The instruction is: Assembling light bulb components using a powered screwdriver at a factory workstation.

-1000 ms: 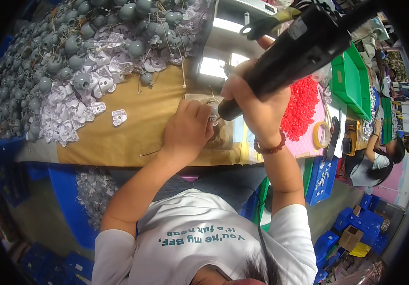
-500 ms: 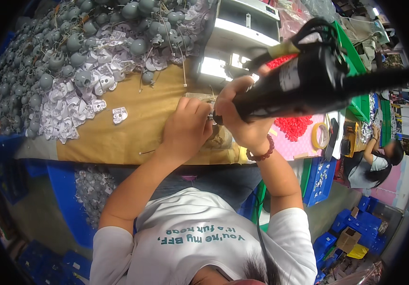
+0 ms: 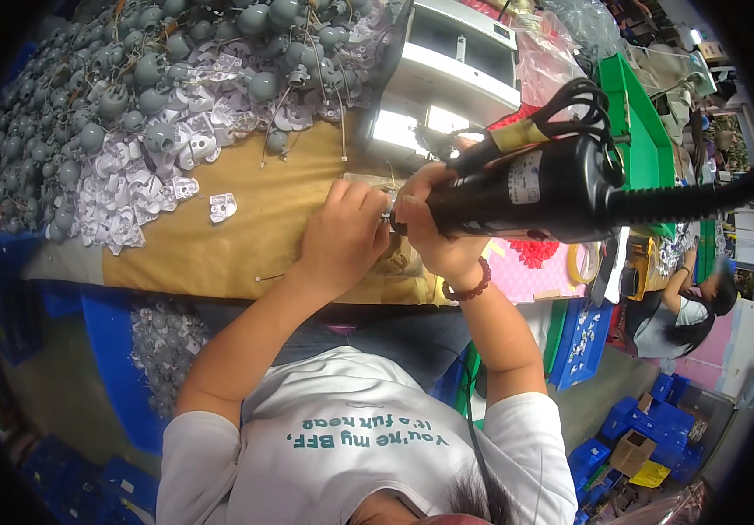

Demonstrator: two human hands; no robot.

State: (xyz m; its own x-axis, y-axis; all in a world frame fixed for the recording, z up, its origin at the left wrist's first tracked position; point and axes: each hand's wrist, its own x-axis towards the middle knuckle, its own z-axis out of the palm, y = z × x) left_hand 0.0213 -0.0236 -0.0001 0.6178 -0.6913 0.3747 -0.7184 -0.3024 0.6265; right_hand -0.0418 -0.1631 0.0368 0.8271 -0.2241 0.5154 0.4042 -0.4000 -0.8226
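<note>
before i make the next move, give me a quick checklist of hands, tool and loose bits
1. Right hand holding the black handheld tool: ok.
2. Left hand close to the tool's front end: ok.
3. Tool's tip meeting a part: cannot tell, the hands hide it.
4. Ribbed cable away from both hands: ok, it runs off the tool's rear.
5. Loose white piece apart from the hands: ok, it lies left of them on the brown table cover.

Heaped parts [image 3: 110, 105] cover the left of the table [image 3: 171, 271] — one loose piece [image 3: 222, 208] lies right of them. The power tool [image 3: 517, 194] sits in the right hand [image 3: 434, 249], beside the left hand [image 3: 342, 229]. A box [image 3: 475, 79] stands behind both hands; a tape roll [image 3: 572, 262] and tray [image 3: 654, 136] lie right.
</note>
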